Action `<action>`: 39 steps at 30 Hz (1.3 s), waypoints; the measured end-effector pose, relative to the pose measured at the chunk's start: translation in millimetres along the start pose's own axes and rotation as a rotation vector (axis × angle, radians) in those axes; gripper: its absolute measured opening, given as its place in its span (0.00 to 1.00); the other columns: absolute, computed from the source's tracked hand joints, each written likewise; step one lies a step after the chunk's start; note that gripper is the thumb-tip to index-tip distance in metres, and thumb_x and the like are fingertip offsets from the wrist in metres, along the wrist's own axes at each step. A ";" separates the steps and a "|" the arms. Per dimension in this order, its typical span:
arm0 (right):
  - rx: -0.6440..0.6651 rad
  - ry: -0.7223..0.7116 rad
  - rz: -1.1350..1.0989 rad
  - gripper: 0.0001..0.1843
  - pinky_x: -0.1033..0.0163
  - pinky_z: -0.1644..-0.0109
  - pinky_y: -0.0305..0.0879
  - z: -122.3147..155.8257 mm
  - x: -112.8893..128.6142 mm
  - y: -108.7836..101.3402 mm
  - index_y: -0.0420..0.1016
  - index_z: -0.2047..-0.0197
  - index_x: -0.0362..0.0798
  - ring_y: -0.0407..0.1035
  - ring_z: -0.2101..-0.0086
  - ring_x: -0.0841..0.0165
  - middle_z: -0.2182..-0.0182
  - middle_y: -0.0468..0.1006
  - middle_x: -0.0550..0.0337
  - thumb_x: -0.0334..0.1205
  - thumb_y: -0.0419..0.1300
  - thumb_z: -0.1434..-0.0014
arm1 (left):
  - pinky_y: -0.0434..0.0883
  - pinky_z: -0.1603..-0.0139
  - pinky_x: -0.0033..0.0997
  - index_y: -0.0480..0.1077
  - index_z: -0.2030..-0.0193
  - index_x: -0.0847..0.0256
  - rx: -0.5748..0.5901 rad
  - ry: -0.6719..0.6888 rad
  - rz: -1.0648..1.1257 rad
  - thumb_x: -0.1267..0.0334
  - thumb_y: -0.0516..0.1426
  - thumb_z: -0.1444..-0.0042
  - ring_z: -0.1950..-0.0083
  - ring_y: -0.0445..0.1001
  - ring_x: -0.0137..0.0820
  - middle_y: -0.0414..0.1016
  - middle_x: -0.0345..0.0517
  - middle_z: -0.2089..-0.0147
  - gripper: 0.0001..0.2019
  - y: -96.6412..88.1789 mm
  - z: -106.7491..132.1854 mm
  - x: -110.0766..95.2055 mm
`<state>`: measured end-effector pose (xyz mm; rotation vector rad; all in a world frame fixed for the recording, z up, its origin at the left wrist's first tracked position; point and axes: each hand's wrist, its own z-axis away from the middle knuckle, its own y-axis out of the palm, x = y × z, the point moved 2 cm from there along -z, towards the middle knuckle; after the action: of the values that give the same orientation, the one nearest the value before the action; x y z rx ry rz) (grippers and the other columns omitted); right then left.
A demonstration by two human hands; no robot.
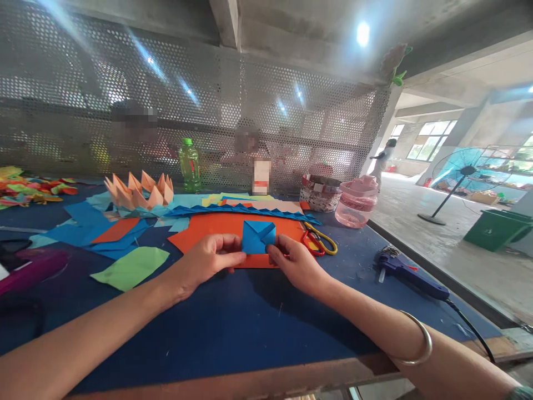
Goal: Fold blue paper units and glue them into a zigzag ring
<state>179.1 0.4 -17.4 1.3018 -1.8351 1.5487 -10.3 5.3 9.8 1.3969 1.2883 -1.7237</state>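
Two hands are half-closed, the left hand [208, 262] and right hand [296, 265] pinching opposite edges of a folded blue paper [258, 236] on orange card [208, 228], with scissors [311, 244] just off at two o'clock.

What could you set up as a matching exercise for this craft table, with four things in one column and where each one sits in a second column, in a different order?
Things:
1. Folded blue paper
2. Green plastic bottle
3. Yellow-and-red-handled scissors
4. Blue hot glue gun

Places:
A. Near the table's right edge, cord trailing away
B. Between the left hand and right hand
C. Just right of the orange sheet
D. Standing at the table's far side

Pairs: 1-B, 2-D, 3-C, 4-A
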 end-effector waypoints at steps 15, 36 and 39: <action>0.062 -0.093 -0.029 0.10 0.68 0.66 0.60 4.0 6.9 -2.0 0.65 0.68 0.47 0.66 0.70 0.72 0.73 0.72 0.62 0.41 0.49 0.37 | 0.53 0.77 0.24 0.72 0.72 0.62 -0.054 0.022 0.021 0.54 0.61 0.52 0.78 0.58 0.23 0.65 0.35 0.79 0.12 -4.5 0.5 -1.2; -0.147 -0.132 -0.003 0.10 0.68 0.68 0.59 0.8 3.5 -7.8 0.69 0.65 0.47 0.65 0.71 0.72 0.71 0.73 0.61 0.42 0.51 0.38 | 0.66 0.70 0.26 0.76 0.67 0.60 0.102 -0.007 0.018 0.54 0.61 0.51 0.70 0.67 0.28 0.73 0.41 0.69 0.11 1.1 -1.0 4.8; -0.151 -0.131 -0.016 0.10 0.68 0.68 0.59 1.0 4.2 -7.9 0.69 0.65 0.47 0.65 0.70 0.72 0.71 0.73 0.62 0.42 0.51 0.38 | 0.66 0.70 0.26 0.77 0.65 0.59 0.147 -0.016 -0.009 0.54 0.61 0.51 0.69 0.70 0.29 0.77 0.42 0.69 0.12 2.5 -1.0 4.7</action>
<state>184.0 -1.7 -10.1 1.3717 -1.9740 1.3163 -9.1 5.9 4.5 1.4574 1.1808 -1.8643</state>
